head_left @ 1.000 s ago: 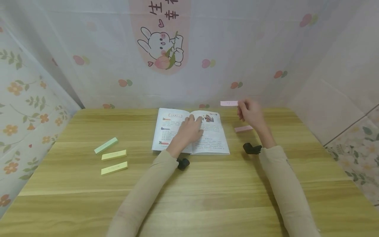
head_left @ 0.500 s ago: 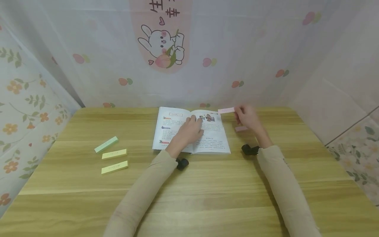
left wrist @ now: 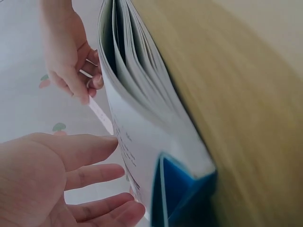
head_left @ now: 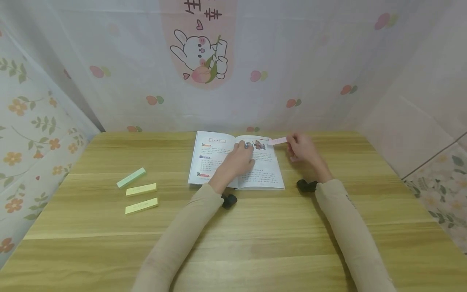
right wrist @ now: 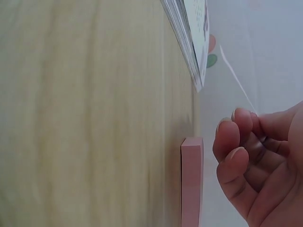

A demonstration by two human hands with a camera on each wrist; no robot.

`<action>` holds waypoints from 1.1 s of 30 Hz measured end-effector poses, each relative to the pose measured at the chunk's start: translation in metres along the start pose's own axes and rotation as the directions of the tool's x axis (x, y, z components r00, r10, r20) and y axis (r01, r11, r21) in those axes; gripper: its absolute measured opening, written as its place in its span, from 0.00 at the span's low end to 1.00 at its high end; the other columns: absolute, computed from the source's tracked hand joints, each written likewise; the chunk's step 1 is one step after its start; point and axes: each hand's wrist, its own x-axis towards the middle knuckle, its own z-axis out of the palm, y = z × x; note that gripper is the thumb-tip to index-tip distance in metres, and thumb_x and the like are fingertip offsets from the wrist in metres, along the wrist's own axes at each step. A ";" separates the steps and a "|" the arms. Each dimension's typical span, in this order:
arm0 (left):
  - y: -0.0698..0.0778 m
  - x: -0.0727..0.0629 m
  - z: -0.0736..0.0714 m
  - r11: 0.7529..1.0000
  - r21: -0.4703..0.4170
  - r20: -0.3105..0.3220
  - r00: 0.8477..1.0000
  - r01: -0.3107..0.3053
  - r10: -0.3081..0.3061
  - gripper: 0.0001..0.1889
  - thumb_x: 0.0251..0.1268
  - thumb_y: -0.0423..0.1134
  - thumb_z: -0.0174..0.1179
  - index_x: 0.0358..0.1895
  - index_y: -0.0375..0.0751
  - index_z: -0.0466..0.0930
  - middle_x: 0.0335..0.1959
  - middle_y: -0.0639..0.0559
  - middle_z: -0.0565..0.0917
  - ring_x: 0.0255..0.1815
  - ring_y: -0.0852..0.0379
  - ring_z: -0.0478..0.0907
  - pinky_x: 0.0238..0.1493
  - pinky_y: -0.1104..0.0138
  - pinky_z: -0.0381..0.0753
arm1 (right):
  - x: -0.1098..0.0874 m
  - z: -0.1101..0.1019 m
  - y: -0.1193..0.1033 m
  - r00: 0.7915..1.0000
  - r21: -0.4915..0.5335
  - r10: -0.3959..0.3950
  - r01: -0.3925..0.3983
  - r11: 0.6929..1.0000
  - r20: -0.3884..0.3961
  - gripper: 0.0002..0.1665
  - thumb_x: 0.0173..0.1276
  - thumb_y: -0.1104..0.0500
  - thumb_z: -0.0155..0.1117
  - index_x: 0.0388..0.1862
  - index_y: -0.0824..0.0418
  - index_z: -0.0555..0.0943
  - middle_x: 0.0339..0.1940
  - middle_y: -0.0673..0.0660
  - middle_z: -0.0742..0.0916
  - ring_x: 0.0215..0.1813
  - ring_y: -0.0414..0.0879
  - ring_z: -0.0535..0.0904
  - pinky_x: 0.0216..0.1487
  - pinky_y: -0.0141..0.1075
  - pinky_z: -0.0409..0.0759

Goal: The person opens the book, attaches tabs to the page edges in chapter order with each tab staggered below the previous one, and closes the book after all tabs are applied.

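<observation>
Right hand point(head_left: 303, 148) lowered, nearer counter's point(head_left: 262, 239) near edge; pink strip point(head_left: 279, 140) down from above far edge, now overlapping book's point(head_left: 260, 176) far right corner in head view. Left hand point(head_left: 238, 160) slightly nearer right edge.

On the wood-grained surface point(head_left: 255, 243), a green note pad point(head_left: 131, 178) lies near two yellow note pads point(head_left: 141, 189). Behind hangs a pale curtain point(head_left: 310, 48) with a printed rabbit point(head_left: 195, 52); floral cloth point(head_left: 22, 129) hangs at the left.
</observation>
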 end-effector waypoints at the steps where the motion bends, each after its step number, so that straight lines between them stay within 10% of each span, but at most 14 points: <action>1: 0.000 0.001 0.000 1.000 0.007 -0.002 1.000 -0.002 0.002 0.25 0.78 0.41 0.53 0.70 0.31 0.70 0.60 0.35 0.72 0.55 0.46 0.70 0.49 0.61 0.81 | 0.001 0.000 0.000 1.000 -0.001 0.000 0.000 1.000 0.003 0.21 0.84 0.56 0.44 0.44 0.75 0.74 0.28 0.63 0.80 0.23 0.46 0.74 0.23 0.33 0.77; 33: 0.022 0.020 0.006 0.998 0.055 0.024 0.999 0.020 -0.022 0.29 0.76 0.44 0.54 0.75 0.37 0.65 0.64 0.36 0.69 0.56 0.49 0.65 0.54 0.63 0.74 | 0.005 0.004 0.000 0.998 -0.057 0.038 -0.035 0.998 0.047 0.17 0.82 0.59 0.46 0.50 0.74 0.75 0.26 0.62 0.79 0.18 0.43 0.72 0.19 0.32 0.75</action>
